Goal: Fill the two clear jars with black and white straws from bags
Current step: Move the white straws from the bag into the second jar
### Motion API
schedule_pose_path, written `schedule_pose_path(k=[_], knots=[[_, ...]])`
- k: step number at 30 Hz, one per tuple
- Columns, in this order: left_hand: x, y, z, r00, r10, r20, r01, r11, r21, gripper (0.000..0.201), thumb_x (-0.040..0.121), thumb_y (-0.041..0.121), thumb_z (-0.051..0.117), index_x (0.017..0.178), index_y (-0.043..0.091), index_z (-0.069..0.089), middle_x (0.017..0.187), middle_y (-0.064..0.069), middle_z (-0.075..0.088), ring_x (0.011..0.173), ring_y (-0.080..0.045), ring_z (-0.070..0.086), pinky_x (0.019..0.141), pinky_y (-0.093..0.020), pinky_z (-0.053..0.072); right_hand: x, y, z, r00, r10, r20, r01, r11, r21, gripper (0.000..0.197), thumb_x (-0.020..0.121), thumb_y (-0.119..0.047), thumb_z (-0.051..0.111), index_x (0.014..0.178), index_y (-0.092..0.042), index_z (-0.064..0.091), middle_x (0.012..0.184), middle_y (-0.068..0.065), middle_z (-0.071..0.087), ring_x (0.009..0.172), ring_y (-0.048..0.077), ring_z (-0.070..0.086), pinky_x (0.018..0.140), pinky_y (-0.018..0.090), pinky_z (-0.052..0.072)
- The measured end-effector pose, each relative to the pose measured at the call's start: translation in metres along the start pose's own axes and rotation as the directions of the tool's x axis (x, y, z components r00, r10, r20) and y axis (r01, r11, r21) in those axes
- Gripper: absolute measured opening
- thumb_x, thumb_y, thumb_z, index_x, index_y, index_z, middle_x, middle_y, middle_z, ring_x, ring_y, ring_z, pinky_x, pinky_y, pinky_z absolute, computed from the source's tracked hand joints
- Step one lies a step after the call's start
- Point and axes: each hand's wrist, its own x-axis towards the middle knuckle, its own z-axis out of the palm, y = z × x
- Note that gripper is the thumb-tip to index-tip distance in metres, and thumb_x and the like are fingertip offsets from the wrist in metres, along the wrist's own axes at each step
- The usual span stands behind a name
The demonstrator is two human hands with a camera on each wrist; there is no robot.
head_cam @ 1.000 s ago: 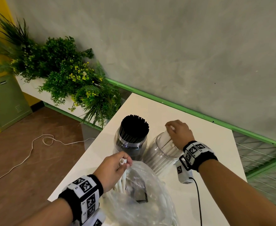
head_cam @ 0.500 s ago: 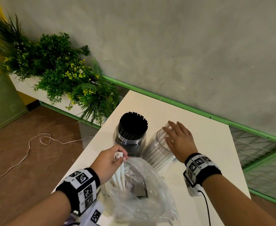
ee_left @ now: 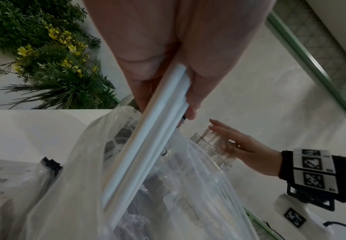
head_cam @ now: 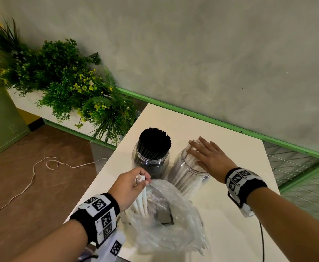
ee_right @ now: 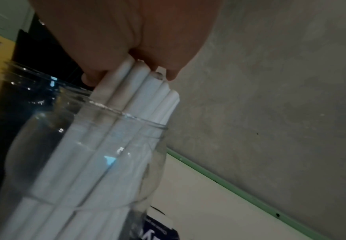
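Two clear jars stand side by side on the white table [head_cam: 221, 140]. The left jar [head_cam: 151, 159] is packed with black straws [head_cam: 155, 140]. The right jar [head_cam: 187, 173] holds white straws [ee_right: 139, 91] that stick out past its rim. My right hand [head_cam: 209, 157] lies flat, fingers straight, on top of those white straws. My left hand [head_cam: 132, 184] grips a few white straws [ee_left: 147, 146] that reach down into a clear plastic bag [head_cam: 166, 220] at the table's near edge.
A planter of green plants with yellow flowers [head_cam: 70, 87] stands left of the table. A white cable [head_cam: 41, 167] lies on the brown floor. A grey wall with a green rail [head_cam: 230, 125] runs behind the table. A dark card lies inside the bag.
My right hand has gone from curled fingers at the white straws' tops to a flat palm pressing on them. My left hand keeps its grip on the straws at the bag.
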Motion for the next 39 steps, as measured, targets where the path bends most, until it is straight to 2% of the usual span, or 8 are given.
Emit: schedule_pose_path(k=[6,11,15,20,25,28,33,39], knots=[[0.009,-0.005,-0.004,0.996,-0.09,-0.004,0.088,0.986,-0.139,0.018,0.086,0.014,0.066,0.083,0.032,0.064,0.087,0.006,0.072,0.086,-0.03,0.063,0.084,-0.04,0.049,-0.006,-0.081,-0.011,0.928,0.286,-0.239,-0.166,0.891,0.423,0.042,0.095,-0.034,0.042,0.135,-0.022,0.048,0.143,0.005,0.043,0.131,0.02,0.036,0.11,0.04,0.031],[0.012,0.002,-0.009,0.992,-0.128,0.02,0.127,0.919,-0.372,0.025,0.083,-0.011,0.061,0.084,0.013,0.065,0.083,-0.001,0.07,0.083,-0.012,0.064,0.08,-0.017,0.046,-0.007,-0.175,-0.002,0.96,0.258,0.111,-0.208,0.386,0.899,0.041,0.091,-0.024,0.063,0.124,-0.042,0.048,0.117,-0.008,0.054,0.099,0.002,0.055,0.083,0.02,0.05],[0.01,0.009,-0.014,0.991,-0.128,0.027,0.125,0.867,-0.482,0.023,0.086,-0.014,0.053,0.094,0.006,0.061,0.095,-0.008,0.069,0.084,-0.005,0.068,0.074,-0.011,0.048,-0.002,-0.197,0.02,0.922,0.303,0.241,-0.329,0.287,0.9,0.064,0.078,-0.038,0.077,0.132,-0.03,0.045,0.128,-0.01,0.046,0.111,0.003,0.05,0.084,0.005,0.039],[0.007,0.031,-0.021,0.99,-0.052,0.129,0.111,0.851,-0.512,0.022,0.088,-0.011,0.05,0.097,0.007,0.06,0.098,-0.008,0.071,0.092,-0.008,0.068,0.076,-0.015,0.049,0.013,-0.195,0.009,0.931,0.235,0.278,-0.33,0.226,0.916,0.052,0.071,-0.041,0.081,0.116,-0.029,0.057,0.113,-0.007,0.058,0.101,0.006,0.056,0.085,0.018,0.046],[0.004,0.069,-0.018,0.961,0.073,0.266,0.05,0.902,-0.43,0.026,0.09,-0.008,0.05,0.1,0.013,0.061,0.099,-0.003,0.07,0.092,-0.004,0.067,0.075,-0.015,0.049,0.021,-0.184,-0.01,0.942,0.069,0.327,-0.327,-0.015,0.945,0.017,0.078,-0.019,0.078,0.09,-0.016,0.068,0.086,0.003,0.068,0.084,0.016,0.064,0.084,0.039,0.052],[0.011,0.088,-0.019,0.981,0.133,0.144,-0.049,0.879,-0.474,0.029,0.089,0.003,0.057,0.114,0.017,0.057,0.11,-0.002,0.067,0.101,-0.005,0.063,0.084,-0.017,0.049,0.011,-0.169,-0.03,0.943,0.178,0.282,-0.275,-0.064,0.959,0.008,0.083,-0.016,0.072,0.086,-0.013,0.065,0.079,0.001,0.068,0.081,0.018,0.066,0.083,0.036,0.055],[0.032,0.083,-0.016,0.998,0.033,-0.062,-0.057,0.897,-0.438,0.025,0.091,0.01,0.057,0.116,0.014,0.056,0.113,-0.002,0.064,0.105,-0.01,0.059,0.088,-0.013,0.047,-0.009,-0.107,-0.069,0.756,0.645,0.116,-0.04,-0.131,0.991,0.019,0.084,-0.027,0.067,0.066,-0.019,0.068,0.069,0.004,0.064,0.075,0.02,0.061,0.073,0.033,0.046],[0.061,0.058,0.04,0.963,0.086,0.256,-0.131,0.978,0.162,0.04,0.092,0.014,0.055,0.131,0.015,0.049,0.13,-0.006,0.052,0.118,-0.019,0.051,0.099,-0.026,0.041,0.002,-0.048,-0.087,0.435,0.9,0.022,0.216,-0.128,0.968,0.036,0.089,-0.007,0.061,0.06,-0.028,0.068,0.073,0.002,0.06,0.078,0.022,0.055,0.078,0.039,0.043]])
